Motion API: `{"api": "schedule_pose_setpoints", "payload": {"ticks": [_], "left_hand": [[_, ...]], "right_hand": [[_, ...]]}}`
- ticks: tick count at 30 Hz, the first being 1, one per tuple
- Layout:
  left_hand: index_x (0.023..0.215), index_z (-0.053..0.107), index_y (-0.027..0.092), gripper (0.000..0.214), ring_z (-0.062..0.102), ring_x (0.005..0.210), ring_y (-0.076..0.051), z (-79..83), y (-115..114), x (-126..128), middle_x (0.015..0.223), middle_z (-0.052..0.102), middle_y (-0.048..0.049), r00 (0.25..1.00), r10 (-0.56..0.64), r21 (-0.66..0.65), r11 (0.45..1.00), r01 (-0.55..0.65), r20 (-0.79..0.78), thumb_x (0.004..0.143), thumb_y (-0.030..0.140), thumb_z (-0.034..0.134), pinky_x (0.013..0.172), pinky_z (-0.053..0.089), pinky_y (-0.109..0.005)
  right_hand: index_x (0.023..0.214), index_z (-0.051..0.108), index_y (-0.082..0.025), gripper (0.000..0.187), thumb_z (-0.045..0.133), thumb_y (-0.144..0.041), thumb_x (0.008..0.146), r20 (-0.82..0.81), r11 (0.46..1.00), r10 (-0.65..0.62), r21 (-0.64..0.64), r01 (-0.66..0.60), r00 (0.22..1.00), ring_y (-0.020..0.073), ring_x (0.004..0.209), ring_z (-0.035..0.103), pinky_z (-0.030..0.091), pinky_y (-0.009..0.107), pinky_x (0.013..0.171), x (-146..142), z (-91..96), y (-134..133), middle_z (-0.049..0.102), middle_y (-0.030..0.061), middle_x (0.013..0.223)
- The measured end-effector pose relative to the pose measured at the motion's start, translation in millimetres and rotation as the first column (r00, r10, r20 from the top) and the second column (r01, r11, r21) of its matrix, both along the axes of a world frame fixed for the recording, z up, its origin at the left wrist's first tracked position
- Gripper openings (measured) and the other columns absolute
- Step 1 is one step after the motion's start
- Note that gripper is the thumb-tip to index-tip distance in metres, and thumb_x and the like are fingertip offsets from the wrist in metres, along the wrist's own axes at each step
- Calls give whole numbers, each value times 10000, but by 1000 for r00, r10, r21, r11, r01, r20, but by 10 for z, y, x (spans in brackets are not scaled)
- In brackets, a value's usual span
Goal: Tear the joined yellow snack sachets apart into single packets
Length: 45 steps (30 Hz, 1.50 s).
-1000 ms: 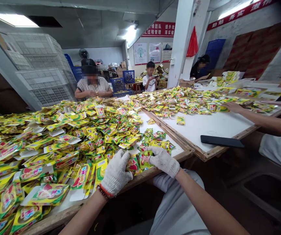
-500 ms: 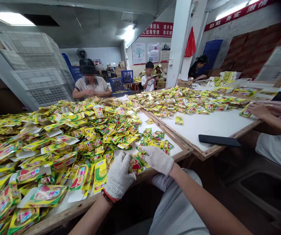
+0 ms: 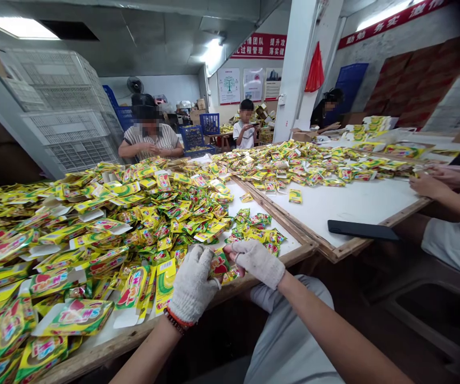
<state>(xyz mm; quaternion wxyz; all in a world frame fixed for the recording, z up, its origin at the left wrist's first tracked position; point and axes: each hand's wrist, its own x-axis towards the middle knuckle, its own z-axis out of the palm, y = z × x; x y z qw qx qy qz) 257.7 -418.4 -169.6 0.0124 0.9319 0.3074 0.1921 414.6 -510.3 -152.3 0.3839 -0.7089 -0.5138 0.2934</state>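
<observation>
My left hand [image 3: 193,285], in a white knit glove with the fingertips bare, is closed around a small green, yellow and red candy box [image 3: 219,262]. Part of the box is hidden behind its fingers. My right hand [image 3: 257,261], gloved the same way, has thumb and fingers closed at the box's right end. Small wrapped candy packets [image 3: 254,229] lie just beyond the hands. Left of my left hand, a yellow candy box [image 3: 165,282] leans among others with open white flaps.
A large heap of boxes and packets [image 3: 105,213] covers the table's left side. Wooden edging [image 3: 278,213] divides the white tabletops. A dark phone [image 3: 362,230] lies at the right. Another person's hand [image 3: 430,185] is beyond it; other people sit across the table.
My right fingers have shifted slightly at the box's end, and the box has tilted a little. At the right, the neighbour's hands have moved, and their yellow box is now less visible.
</observation>
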Motion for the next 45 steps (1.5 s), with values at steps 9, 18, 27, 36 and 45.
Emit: {"api": "schedule_pose_setpoints", "payload": {"ticks": [9,18,27,36,45], "left_hand": [[1144,512,245,514,493,1071,-154,67,-43,-47,1150,525,-46,991,-68,-283,954,99,117,682,464,565,958,446,-306],[888,610,148,519,502,727,-36,252,190,-7,820,627,-17,976,-3,-761,626,173,219,655,608,550,654,392,-132],[1130,528,266,426,496,1044,-145,261,617,380,1172,500,-56,995,58,15,998,-57,-87,712,341,512,880,430,-281],[1059,561,229,386,523,942,-185,652,194,-18,1007,553,-102,944,149,311,949,-53,-294,812,260,266,831,392,-362],[921,625,181,378,570,987,-224,362,-43,381,1014,591,-129,923,-92,-109,992,54,-374,780,350,317,881,433,-411]], "right_hand": [[691,417,-158,318,490,-460,755,-323,992,51,-89,-84,945,23,309,385,163,134,365,-87,-140,-70,399,-77,364],[518,424,-102,358,629,-366,648,26,970,-144,200,136,989,-23,507,296,184,129,483,65,-165,25,392,-44,498],[1114,497,-167,494,228,-489,854,-245,799,-439,332,501,864,46,617,534,423,171,560,813,-31,69,622,61,883],[845,646,-97,312,635,-341,650,224,931,-363,39,364,905,168,981,554,425,285,919,655,-273,583,594,135,1040],[1018,618,-177,378,632,-332,673,270,945,-319,26,325,908,134,976,546,424,245,913,603,-289,554,613,61,1051]]}}
